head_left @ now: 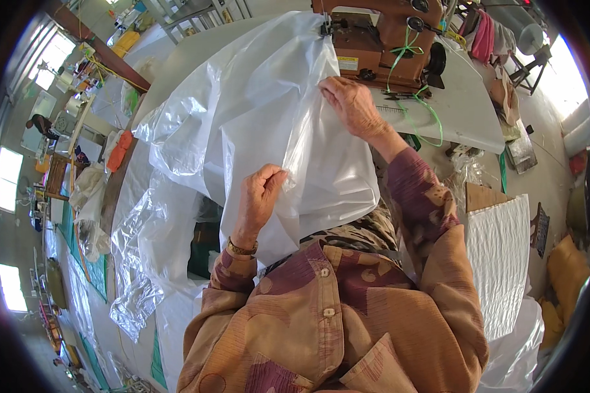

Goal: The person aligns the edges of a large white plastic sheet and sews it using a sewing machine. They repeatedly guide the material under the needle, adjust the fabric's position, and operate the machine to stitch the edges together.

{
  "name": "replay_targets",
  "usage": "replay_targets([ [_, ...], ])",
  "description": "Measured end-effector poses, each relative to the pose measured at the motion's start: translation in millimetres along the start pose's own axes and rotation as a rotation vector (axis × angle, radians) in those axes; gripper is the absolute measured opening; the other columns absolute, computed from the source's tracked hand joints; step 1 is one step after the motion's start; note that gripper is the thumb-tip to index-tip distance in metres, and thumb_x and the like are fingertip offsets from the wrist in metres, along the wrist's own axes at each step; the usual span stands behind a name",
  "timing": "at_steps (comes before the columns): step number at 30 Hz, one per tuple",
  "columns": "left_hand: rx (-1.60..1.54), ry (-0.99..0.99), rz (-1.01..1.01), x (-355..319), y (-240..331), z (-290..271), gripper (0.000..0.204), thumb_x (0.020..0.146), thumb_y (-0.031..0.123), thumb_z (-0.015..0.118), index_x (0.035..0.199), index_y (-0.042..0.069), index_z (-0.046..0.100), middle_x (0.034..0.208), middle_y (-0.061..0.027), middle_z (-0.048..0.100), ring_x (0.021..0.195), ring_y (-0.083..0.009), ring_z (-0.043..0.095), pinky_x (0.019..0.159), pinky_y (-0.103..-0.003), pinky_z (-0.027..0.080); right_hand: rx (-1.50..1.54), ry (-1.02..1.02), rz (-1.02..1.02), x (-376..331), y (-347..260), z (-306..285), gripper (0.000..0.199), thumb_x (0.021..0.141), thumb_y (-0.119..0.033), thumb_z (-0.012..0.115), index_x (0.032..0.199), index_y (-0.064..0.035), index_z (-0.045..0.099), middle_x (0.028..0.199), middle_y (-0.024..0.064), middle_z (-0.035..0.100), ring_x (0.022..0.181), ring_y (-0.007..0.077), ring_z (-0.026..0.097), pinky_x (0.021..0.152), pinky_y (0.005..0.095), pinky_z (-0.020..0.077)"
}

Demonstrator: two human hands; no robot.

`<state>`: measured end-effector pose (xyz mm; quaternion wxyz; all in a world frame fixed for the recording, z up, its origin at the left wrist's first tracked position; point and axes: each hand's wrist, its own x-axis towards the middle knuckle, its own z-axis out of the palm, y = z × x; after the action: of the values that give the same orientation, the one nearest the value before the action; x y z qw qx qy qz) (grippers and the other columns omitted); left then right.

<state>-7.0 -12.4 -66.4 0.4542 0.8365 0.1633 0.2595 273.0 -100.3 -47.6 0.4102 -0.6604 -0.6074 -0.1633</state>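
Observation:
A large translucent white plastic sheet (255, 105) drapes over the sewing table and down across my lap. Its far edge runs up to the needle area of a brown sewing machine (373, 52). My right hand (351, 105) pinches the sheet's right edge just below the machine, fingers closed. Lower down and to the left, my left hand (261, 193) is closed on a fold of the same sheet, close to my body. Between the two hands the plastic forms a long, shiny crease. Green thread (406, 49) hangs from the machine's side and trails over the tabletop.
The pale tabletop (465, 108) extends right of the machine. A white quilted panel (501, 262) lies at my right, with yellow sacks (567, 268) beyond it. More clear plastic (137, 262) spills down at left. An orange bundle (119, 150) hangs past the table's left edge.

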Motion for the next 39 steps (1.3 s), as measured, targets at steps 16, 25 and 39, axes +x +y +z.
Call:
replay_targets([
  [16,-0.423,-0.125,-0.159,-5,-17,25,0.013,0.102,0.009,0.057,0.098,-0.001,0.064,0.076,0.0036,0.052,0.07,-0.0051,0.042,0.062,-0.023,0.038,0.552,-0.205,0.053,-15,-80,-12,0.021,0.098,-0.012,0.058,0.114,-0.0012,0.065,0.112,0.0128,0.072,0.107,0.029,0.068,0.12,0.0501,0.0285],
  [25,-0.759,-0.107,-0.309,-11,-20,35,0.015,0.105,0.012,0.056,0.102,0.002,0.066,0.081,0.0062,0.052,0.071,-0.0028,0.044,0.064,-0.02,0.038,-0.414,0.146,0.507,-148,-28,6,0.016,0.095,-0.015,0.063,0.102,-0.0018,0.058,0.086,0.0168,0.063,0.086,0.0402,0.062,0.077,0.0507,0.0465],
  [39,-0.189,-0.156,0.029,1,19,18,0.018,0.102,0.009,0.06,0.111,-0.006,0.062,0.084,-0.0091,0.063,0.07,-0.0168,0.058,0.065,-0.03,0.048,0.133,-0.285,0.238,-89,-118,-12,0.016,0.093,-0.007,0.064,0.088,-0.002,0.05,0.075,0.0157,0.056,0.072,0.0396,0.06,0.063,0.0458,0.0477],
])
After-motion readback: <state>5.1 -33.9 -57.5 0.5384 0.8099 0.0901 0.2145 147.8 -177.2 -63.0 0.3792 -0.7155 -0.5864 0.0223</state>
